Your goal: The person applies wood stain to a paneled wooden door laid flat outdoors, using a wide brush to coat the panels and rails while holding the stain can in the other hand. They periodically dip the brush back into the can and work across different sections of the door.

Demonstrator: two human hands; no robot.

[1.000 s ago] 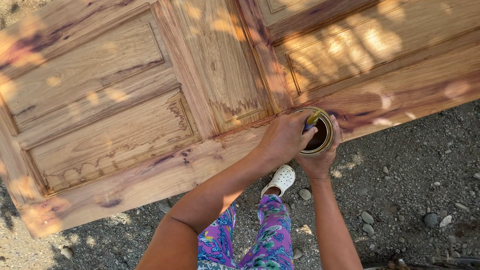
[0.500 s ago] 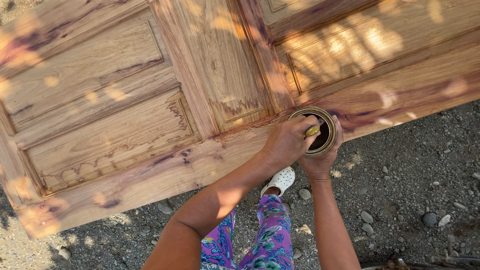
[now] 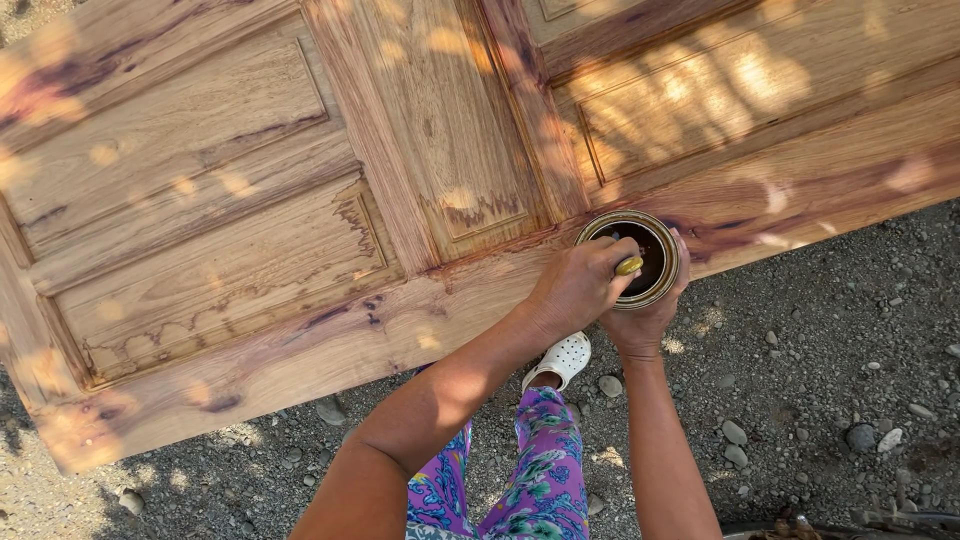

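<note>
A round metal can (image 3: 668,252) with dark liquid inside is cupped from below by my right hand (image 3: 640,322), at the near edge of a large panelled wooden door (image 3: 250,250) lying flat. My left hand (image 3: 578,287) reaches over the can's rim and grips a yellow brush handle (image 3: 629,265) that dips into the liquid. The brush's bristles are hidden inside the can.
Grey gravel ground (image 3: 830,400) with loose stones lies below the door's edge. My leg in purple patterned trousers (image 3: 540,470) and a white perforated shoe (image 3: 562,358) stand under the can. Dappled sunlight falls on the wood, and parts of its lower edge look darker and stained.
My left hand has turned slightly over the can, and the brush handle's tip has dropped a little toward me. The can and my right hand have stayed in place.
</note>
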